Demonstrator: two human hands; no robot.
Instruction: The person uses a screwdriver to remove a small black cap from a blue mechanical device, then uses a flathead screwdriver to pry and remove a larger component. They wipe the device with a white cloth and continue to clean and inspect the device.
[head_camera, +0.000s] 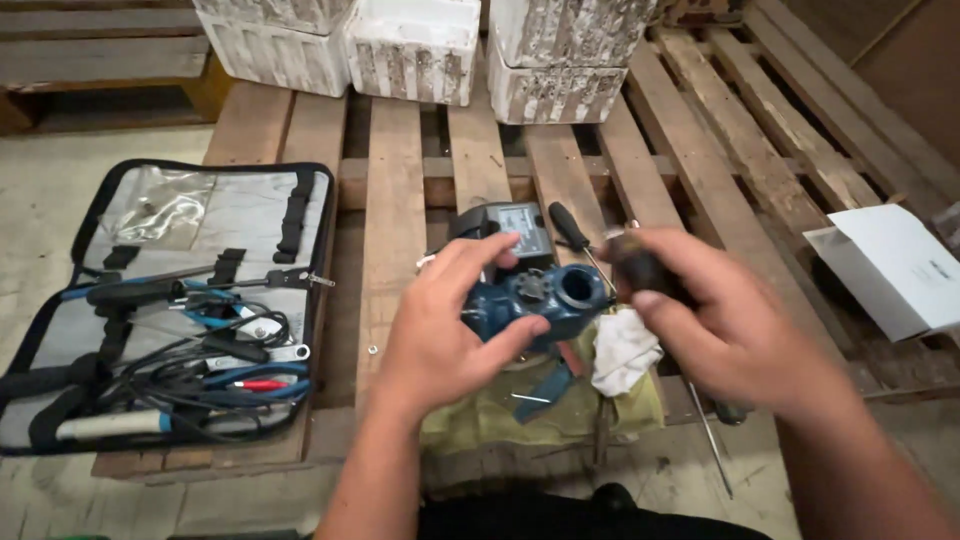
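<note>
Over the pallet: I see both hands working above a slatted wooden pallet (395, 200).
Left hand: my left hand (440, 335) is closed around a blue cast-metal pump body with a round open port (545, 300), thumb under it and fingers curled over its top.
Right hand: my right hand (725, 325) grips a dark, blurred rounded part (640, 270) just beside the port; I cannot tell whether they touch.
Underneath: a white rag (622, 350) and an olive-green cloth (480, 410) lie below the pump body.
Behind: a black-handled screwdriver (570, 228) rests on the slats.
Left side: an open grey zip tool case with pliers and cables (170, 300).
Far edge: white foam boxes (415, 45).
Right side: a white folded paper (895, 265).
</note>
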